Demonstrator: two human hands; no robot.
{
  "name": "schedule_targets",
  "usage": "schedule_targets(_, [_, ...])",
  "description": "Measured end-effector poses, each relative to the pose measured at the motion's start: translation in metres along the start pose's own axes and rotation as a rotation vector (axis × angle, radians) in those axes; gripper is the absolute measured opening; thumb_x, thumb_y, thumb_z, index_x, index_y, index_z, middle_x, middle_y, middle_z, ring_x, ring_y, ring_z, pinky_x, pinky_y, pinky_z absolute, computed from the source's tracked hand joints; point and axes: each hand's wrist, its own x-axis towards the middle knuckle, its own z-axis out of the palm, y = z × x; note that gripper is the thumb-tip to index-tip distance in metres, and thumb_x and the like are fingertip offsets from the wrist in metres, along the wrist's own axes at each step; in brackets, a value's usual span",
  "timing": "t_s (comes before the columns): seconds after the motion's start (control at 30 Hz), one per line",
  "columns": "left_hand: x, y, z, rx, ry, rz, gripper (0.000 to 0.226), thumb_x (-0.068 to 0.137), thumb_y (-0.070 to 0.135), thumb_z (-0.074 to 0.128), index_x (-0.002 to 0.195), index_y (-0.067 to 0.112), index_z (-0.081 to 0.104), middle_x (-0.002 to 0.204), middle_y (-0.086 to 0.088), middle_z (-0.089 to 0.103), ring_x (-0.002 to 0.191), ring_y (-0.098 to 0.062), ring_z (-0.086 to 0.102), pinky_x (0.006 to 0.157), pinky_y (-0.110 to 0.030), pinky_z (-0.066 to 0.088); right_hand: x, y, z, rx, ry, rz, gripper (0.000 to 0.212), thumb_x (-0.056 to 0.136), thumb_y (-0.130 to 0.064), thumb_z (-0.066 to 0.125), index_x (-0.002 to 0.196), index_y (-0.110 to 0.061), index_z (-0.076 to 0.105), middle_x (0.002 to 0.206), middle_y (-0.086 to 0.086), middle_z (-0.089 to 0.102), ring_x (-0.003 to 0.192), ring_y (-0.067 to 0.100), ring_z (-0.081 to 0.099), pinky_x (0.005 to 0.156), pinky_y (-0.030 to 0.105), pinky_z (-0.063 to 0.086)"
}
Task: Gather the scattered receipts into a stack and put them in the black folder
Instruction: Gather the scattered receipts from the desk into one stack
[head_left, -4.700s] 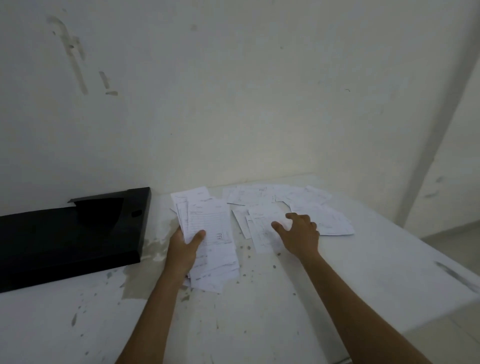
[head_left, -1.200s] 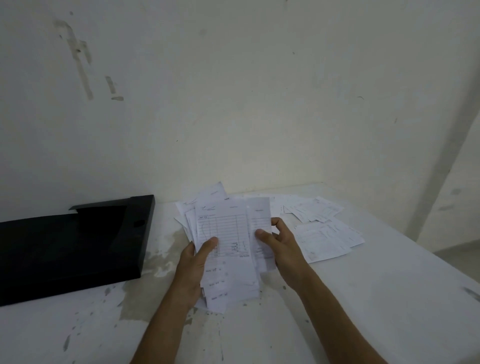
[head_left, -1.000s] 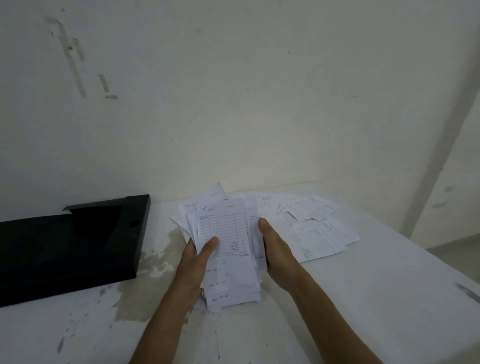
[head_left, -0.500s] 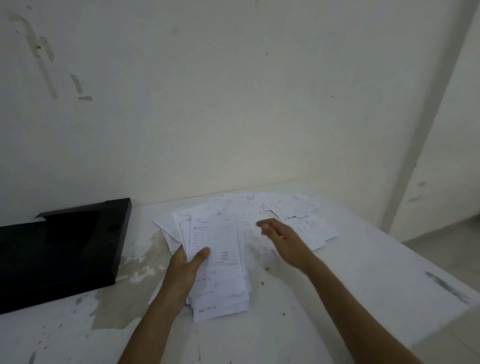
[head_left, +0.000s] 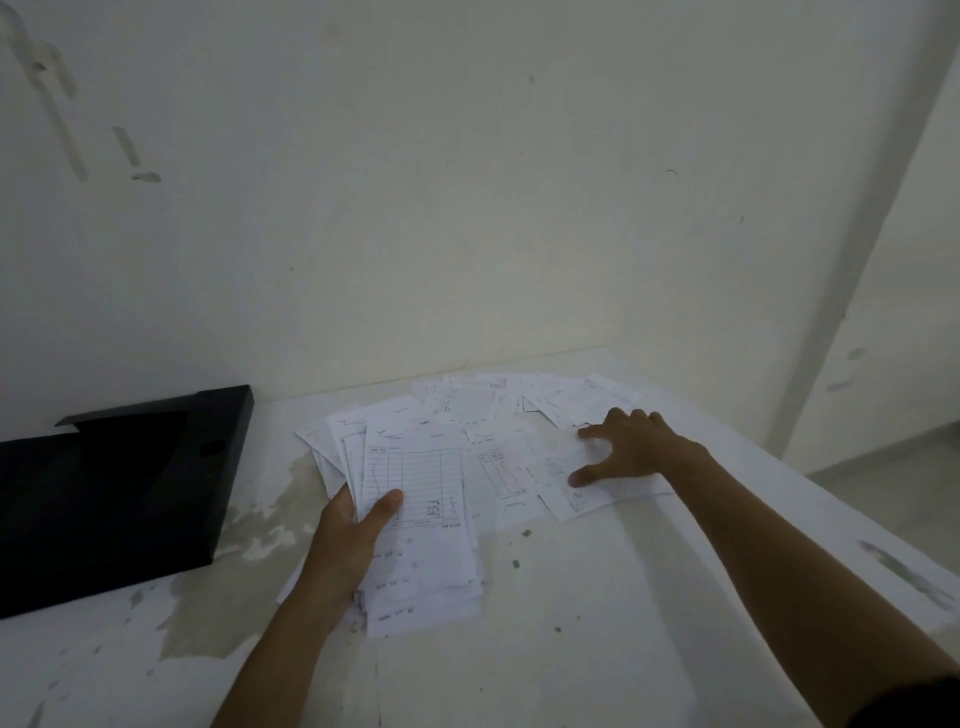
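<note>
Left hand (head_left: 345, 540) near the body, thumb up and over, fingers curled in a grip, right hand (head_left: 631, 449) reaching forward, fingers spread, palm down

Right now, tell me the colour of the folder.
Black: the folder lies left of the receipts, clearest in the head view.

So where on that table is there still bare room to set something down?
Bare table shows in front of the loose receipts, between the two forearms, and right of the right hand toward the edge. A narrow strip lies between the black folder and the stack gripped by the left hand. The back middle is crowded with paper.
</note>
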Motion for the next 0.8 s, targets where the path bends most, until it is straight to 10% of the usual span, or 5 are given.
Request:
schedule_targets(0.3, [-0.003,0.0,0.0,0.012,-0.012,0.007,0.038,0.095,0.021,0.063,0.133,0.022,0.059,0.121,0.005,0.07,0.11,-0.014,0.066,0.097,-0.034,0.051,-0.022,0.017,0.016,0.516,0.122,0.001,0.034,0.079,-0.048,0.08,0.077,-0.033,0.05,0.089,-0.01,0.052,0.091,0.022,0.051,0.065,0.025,0.034])
schedule_targets(0.5, [-0.006,0.003,0.002,-0.025,-0.006,0.011,0.034,0.095,0.019,0.063,0.129,0.022,0.06,0.114,0.008,0.07,0.103,-0.008,0.067,0.083,-0.022,0.052,-0.049,0.007,0.015,1.14,0.405,0.078,0.036,0.087,-0.032,0.076,0.094,0.002,0.068,0.086,0.008,0.067,0.074,0.023,0.059,0.066,0.032,0.044])
schedule_targets(0.8, [-0.006,0.005,-0.005,-0.069,0.059,0.0,0.037,0.092,0.023,0.068,0.129,0.022,0.063,0.119,0.003,0.072,0.106,-0.019,0.069,0.096,-0.041,0.054,-0.07,-0.075,0.02,1.715,0.737,0.188,0.017,0.091,-0.025,0.073,0.088,-0.008,0.073,0.082,0.003,0.074,0.07,0.016,0.068,0.061,0.025,0.055])
